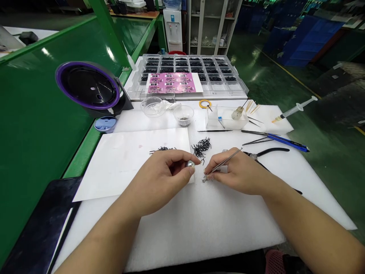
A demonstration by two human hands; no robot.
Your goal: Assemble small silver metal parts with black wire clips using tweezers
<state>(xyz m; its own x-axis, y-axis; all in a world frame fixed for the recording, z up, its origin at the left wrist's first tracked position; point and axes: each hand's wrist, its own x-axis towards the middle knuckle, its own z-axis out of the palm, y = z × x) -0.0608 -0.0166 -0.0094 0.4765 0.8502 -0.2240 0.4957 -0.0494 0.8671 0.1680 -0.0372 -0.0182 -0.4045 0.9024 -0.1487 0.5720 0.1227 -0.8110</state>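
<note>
pinching small shiny metal cylinder (190, 164) with left hand (162, 179), centre frame. gripping thin steel tweezers (224, 163) with right hand (242, 173). calls for steady aim.

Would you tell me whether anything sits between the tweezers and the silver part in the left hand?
Nothing visible: only white pad separates the tweezers from the silver part; the black pins lie farther back.

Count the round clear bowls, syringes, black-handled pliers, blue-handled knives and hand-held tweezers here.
Round clear plastic bowls: 2
Clear plastic syringe: 1
Black-handled metal pliers: 1
Blue-handled utility knife: 1
Silver metal tweezers in right hand: 1
Total: 6
</note>
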